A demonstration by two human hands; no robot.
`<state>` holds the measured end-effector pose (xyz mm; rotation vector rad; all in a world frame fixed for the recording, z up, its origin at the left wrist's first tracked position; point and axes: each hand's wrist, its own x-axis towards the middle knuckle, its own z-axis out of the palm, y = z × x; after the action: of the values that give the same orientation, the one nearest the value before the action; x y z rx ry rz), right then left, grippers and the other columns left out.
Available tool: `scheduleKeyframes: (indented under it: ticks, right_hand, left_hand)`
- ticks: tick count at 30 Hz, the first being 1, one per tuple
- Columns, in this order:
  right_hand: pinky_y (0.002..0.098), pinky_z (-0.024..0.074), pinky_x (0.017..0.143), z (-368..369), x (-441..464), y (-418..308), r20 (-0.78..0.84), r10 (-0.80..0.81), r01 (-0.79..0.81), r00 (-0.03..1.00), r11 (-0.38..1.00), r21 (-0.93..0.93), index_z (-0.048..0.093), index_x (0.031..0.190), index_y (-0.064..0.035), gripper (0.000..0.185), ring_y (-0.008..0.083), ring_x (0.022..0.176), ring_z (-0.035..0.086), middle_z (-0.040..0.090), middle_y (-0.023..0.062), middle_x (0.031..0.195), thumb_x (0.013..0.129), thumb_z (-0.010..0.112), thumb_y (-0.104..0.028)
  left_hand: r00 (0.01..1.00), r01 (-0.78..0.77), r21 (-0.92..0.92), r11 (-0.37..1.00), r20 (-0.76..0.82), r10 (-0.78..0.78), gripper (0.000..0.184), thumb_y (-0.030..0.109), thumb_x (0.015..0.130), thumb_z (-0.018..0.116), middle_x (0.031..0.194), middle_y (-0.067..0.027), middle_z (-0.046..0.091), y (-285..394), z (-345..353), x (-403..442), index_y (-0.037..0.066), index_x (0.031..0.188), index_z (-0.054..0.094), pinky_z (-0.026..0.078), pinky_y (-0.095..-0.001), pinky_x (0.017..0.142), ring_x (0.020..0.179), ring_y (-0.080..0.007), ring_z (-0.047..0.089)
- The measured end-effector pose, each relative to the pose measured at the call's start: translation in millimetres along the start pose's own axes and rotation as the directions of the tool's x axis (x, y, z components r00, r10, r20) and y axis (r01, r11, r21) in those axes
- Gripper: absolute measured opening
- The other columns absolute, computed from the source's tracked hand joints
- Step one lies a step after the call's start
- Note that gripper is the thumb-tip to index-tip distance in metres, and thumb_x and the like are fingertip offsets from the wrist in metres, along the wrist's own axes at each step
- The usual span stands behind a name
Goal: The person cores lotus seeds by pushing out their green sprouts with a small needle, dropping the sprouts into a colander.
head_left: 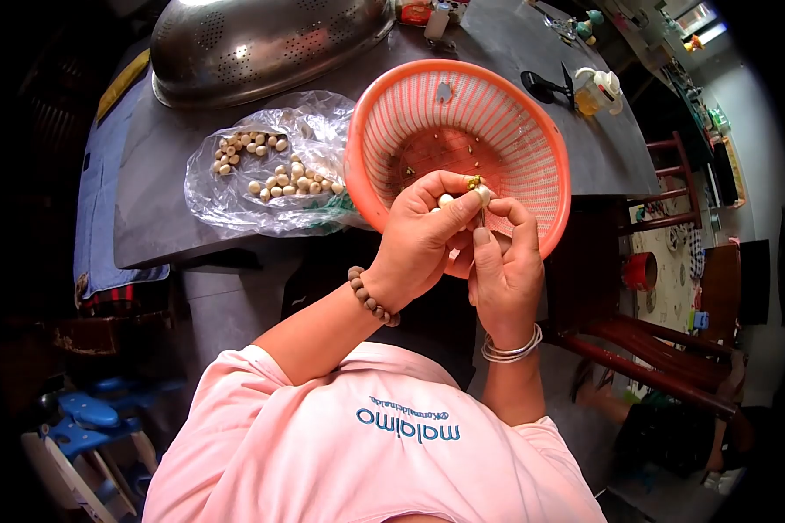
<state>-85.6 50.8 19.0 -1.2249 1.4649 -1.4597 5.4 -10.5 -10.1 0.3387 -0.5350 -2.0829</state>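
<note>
Both hands meet over the near rim of an orange plastic basket (556,148). My left hand (419,231), with a brown bead bracelet, pinches a small whitish round piece (482,193) that has a yellow-green tip. Another white piece (446,200) shows by its fingers. My right hand (508,266), wearing silvery bangles, is closed on a thin metal tool (482,215) whose tip meets the pinched piece. Small bits lie in the basket's bottom. Left of the basket, a clear plastic bag (222,202) bears several pale round pieces (303,181) in two groups.
A perforated metal colander (270,44) lies upside down at the table's back left. A jug with yellowish liquid (591,94) and a black object (542,85) are at the right. Wooden chairs (645,366) stand to the right, a blue stool (87,418) at lower left.
</note>
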Motion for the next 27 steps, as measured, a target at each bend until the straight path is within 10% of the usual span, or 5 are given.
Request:
scheduleKeyframes:
  ticks: [19,21,27]
  right_hand:
    - [0.0218,0.0439,0.053,-7,-4,-8,0.101,0.066,-0.050,0.993,0.987,-0.150,0.042,0.120,-0.0004,0.036,0.0068,0.055,0.053,0.057,0.0046,0.068,0.084,0.046,-0.001]
    - [0.0144,0.0289,0.038,-2,-4,-2,0.081,0.000,0.008,0.997,0.995,-0.103,0.037,0.124,-0.0025,0.037,-0.0002,0.045,0.040,0.054,0.0008,0.065,0.087,0.040,-0.002]
    - [0.0220,0.0474,0.057,2,-3,5,0.020,-0.038,0.038,0.999,0.999,-0.021,0.041,0.118,-0.0008,0.032,0.0079,0.065,0.059,0.060,0.0055,0.074,0.087,0.044,-0.002]
  left_hand:
    - [1.000,0.020,0.091,0.996,-0.016,-0.019,0.015,0.012,0.083,0.059,0.069,-0.0011,0.055,9,-1,5,0.003,0.094,0.054,0.039,-0.0149,0.048,0.054,-0.0030,0.046]
    - [0.999,0.029,0.071,0.997,-0.042,-0.026,0.015,0.012,0.083,0.059,0.069,-0.0012,0.055,9,2,4,0.003,0.094,0.054,0.039,-0.0152,0.048,0.054,-0.0032,0.047]
    - [0.999,0.001,0.040,0.999,-0.050,0.001,0.014,0.011,0.083,0.058,0.071,-0.0016,0.056,4,1,3,0.002,0.093,0.053,0.042,-0.0163,0.047,0.055,-0.0042,0.051]
